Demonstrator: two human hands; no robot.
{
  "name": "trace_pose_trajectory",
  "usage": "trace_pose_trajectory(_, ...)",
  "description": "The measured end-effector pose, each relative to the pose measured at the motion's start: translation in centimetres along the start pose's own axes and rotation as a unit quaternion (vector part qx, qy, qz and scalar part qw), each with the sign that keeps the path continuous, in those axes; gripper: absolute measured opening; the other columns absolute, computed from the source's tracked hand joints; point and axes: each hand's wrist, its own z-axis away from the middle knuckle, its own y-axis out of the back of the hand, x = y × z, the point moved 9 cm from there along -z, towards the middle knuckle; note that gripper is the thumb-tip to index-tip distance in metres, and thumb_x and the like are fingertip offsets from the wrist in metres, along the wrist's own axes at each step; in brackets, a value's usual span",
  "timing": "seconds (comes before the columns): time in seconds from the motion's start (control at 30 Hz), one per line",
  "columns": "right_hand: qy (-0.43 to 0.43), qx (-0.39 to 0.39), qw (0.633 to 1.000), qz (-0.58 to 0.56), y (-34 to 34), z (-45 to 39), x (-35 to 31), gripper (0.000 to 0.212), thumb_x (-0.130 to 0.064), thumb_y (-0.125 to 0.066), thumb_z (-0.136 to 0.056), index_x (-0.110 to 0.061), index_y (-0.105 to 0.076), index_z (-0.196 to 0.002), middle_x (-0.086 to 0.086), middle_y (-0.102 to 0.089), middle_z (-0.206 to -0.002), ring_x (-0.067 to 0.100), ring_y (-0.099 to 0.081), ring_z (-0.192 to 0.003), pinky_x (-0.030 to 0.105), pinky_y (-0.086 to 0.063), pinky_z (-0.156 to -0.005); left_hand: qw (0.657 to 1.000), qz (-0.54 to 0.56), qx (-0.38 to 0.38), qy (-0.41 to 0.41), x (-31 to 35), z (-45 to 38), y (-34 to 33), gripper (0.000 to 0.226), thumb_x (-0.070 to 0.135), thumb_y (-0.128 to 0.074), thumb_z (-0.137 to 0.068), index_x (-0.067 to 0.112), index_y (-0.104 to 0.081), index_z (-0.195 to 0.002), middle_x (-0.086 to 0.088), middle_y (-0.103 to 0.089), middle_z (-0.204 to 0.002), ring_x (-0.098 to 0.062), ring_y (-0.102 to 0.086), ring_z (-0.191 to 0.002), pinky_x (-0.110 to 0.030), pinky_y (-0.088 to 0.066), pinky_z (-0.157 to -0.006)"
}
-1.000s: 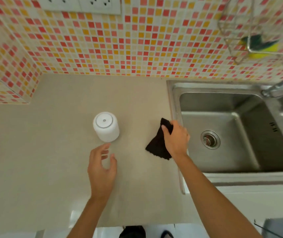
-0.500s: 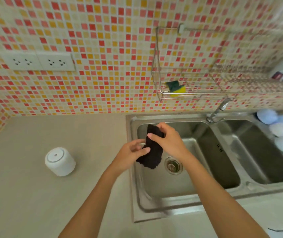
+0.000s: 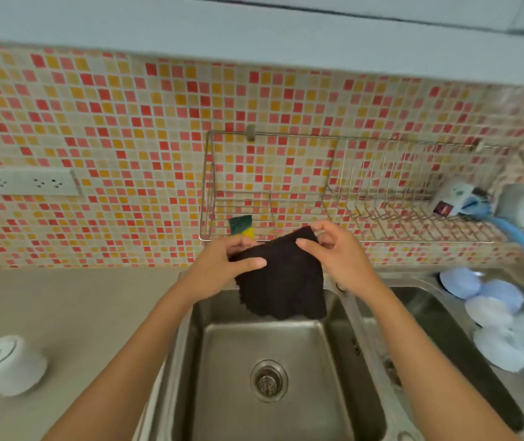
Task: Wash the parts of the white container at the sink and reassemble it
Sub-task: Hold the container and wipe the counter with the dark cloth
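Note:
The white container (image 3: 9, 364) stands assembled on the beige counter at the far left, apart from both hands. A black cloth (image 3: 283, 281) hangs spread above the back of the left sink basin (image 3: 273, 354). My left hand (image 3: 222, 265) pinches its upper left corner and my right hand (image 3: 337, 253) pinches its upper right corner. Both hands are raised in front of the wire rack, and the faucet is hidden behind them.
A wire rack (image 3: 349, 192) on the mosaic wall holds a green-yellow sponge (image 3: 242, 226) and a blue brush (image 3: 508, 224). Several pale blue and white bowls (image 3: 496, 316) lie by the right basin. A drain (image 3: 268, 380) sits in the left basin. Wall sockets (image 3: 22, 183) are at the left.
The cloth went from the counter to above the sink. It has been lifted higher and spread flat between both hands. The view tilted up, so the container now lies far left.

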Motion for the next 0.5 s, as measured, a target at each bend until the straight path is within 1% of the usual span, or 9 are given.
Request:
trace_pose_trajectory(0.03, 0.009, 0.015, 1.0, -0.01, 1.2, -0.9, -0.3, 0.012, -0.037, -0.069, -0.084, -0.032, -0.061, -0.092, -0.005, -0.071, -0.087, 0.008, -0.068, -0.085, 0.025, -0.054, -0.073, 1.0, 0.005, 0.012, -0.018, 1.3, -1.2, 0.0, 0.023, 0.028, -0.073, -0.082, 0.023, -0.068, -0.104, 0.013, -0.07, -0.105, 0.006, -0.062, -0.098, -0.016, -0.051, -0.081)
trace_pose_trajectory(0.1, 0.015, 0.036, 0.999, -0.024, 3.2, -3.2, -0.3, 0.007, -0.03, -0.066, -0.088, -0.03, -0.059, -0.089, -0.002, -0.07, -0.084, 0.013, -0.069, -0.084, 0.021, -0.053, -0.066, 0.997, -0.01, 0.051, -0.059, 3.7, -4.0, 0.3, 0.024, 0.024, -0.071, -0.084, 0.02, -0.067, -0.108, 0.016, -0.066, -0.107, 0.01, -0.06, -0.098, -0.008, -0.047, -0.079)
trace_pose_trajectory(0.17, 0.003, 0.046, 0.999, -0.02, 4.5, -6.1, 1.0, 0.007, -0.027, -0.065, -0.09, -0.026, -0.058, -0.09, 0.001, -0.069, -0.091, 0.016, -0.068, -0.088, 0.023, -0.054, -0.068, 0.991, -0.071, 0.079, -0.083, 5.0, -7.2, 0.7, 0.022, 0.025, -0.069, -0.086, 0.023, -0.065, -0.108, 0.017, -0.062, -0.105, 0.004, -0.057, -0.101, -0.011, -0.045, -0.084)
trace_pose_trajectory(0.2, -0.007, 0.045, 0.999, -0.009, 4.8, -7.7, 1.8, 0.011, -0.029, -0.065, -0.089, -0.022, -0.057, -0.094, 0.003, -0.069, -0.096, 0.018, -0.067, -0.09, 0.029, -0.056, -0.072, 0.988, -0.1, 0.081, -0.083, 5.0, -8.9, 0.7, 0.02, 0.026, -0.068, -0.087, 0.024, -0.064, -0.106, 0.014, -0.062, -0.105, -0.003, -0.057, -0.103, -0.019, -0.045, -0.088)
trace_pose_trajectory(0.23, -0.015, 0.04, 0.999, 0.005, 4.8, -9.2, 2.8, 0.017, -0.03, -0.066, -0.088, -0.019, -0.056, -0.097, 0.004, -0.068, -0.099, 0.02, -0.066, -0.092, 0.035, -0.055, -0.074, 0.986, -0.124, 0.079, -0.078, 4.7, -10.7, 0.7, 0.017, 0.026, -0.068, -0.087, 0.025, -0.065, -0.104, 0.011, -0.063, -0.106, -0.009, -0.057, -0.105, -0.026, -0.046, -0.091)
trace_pose_trajectory(0.27, -0.024, 0.035, 0.999, 0.023, 4.8, -10.6, 3.6, 0.02, -0.029, -0.067, -0.087, -0.018, -0.055, -0.099, 0.003, -0.066, -0.101, 0.02, -0.064, -0.094, 0.035, -0.053, -0.075, 0.984, -0.145, 0.077, -0.07, 4.1, -12.3, 0.7, 0.014, 0.026, -0.068, -0.087, 0.027, -0.065, -0.101, 0.009, -0.064, -0.106, -0.011, -0.057, -0.105, -0.029, -0.046, -0.092)
trace_pose_trajectory(0.4, -0.046, 0.026, 0.994, 0.099, 3.9, -14.7, 6.4, 0.022, -0.027, -0.065, -0.089, -0.014, -0.056, -0.102, -0.001, -0.059, -0.1, 0.016, -0.056, -0.09, 0.027, -0.038, -0.068, 0.982, -0.176, 0.06, -0.026, 1.3, -17.1, 0.6, 0.014, 0.019, -0.07, -0.086, 0.02, -0.07, -0.1, 0.006, -0.066, -0.102, -0.016, -0.06, -0.105, -0.026, -0.042, -0.088)
trace_pose_trajectory(0.47, -0.067, 0.02, 0.991, 0.111, 3.2, -15.9, 7.7, 0.027, -0.028, -0.065, -0.089, -0.008, -0.058, -0.106, 0.004, -0.061, -0.103, 0.018, -0.058, -0.091, 0.029, -0.041, -0.066, 0.983, -0.177, 0.049, -0.003, -0.4, -18.4, 0.4, 0.018, 0.017, -0.07, -0.085, 0.016, -0.07, -0.103, 0.004, -0.065, -0.107, -0.017, -0.058, -0.107, -0.024, -0.039, -0.088)
trace_pose_trajectory(0.5, -0.083, 0.015, 0.99, 0.11, 2.9, -16.5, 8.5, 0.028, -0.028, -0.065, -0.089, -0.007, -0.059, -0.107, 0.006, -0.063, -0.105, 0.021, -0.06, -0.095, 0.029, -0.043, -0.069, 0.982, -0.183, 0.05, 0.007, -1.1, -18.7, 0.4, 0.019, 0.017, -0.071, -0.084, 0.016, -0.07, -0.103, 0.003, -0.064, -0.11, -0.017, -0.057, -0.107, -0.024, -0.038, -0.088)
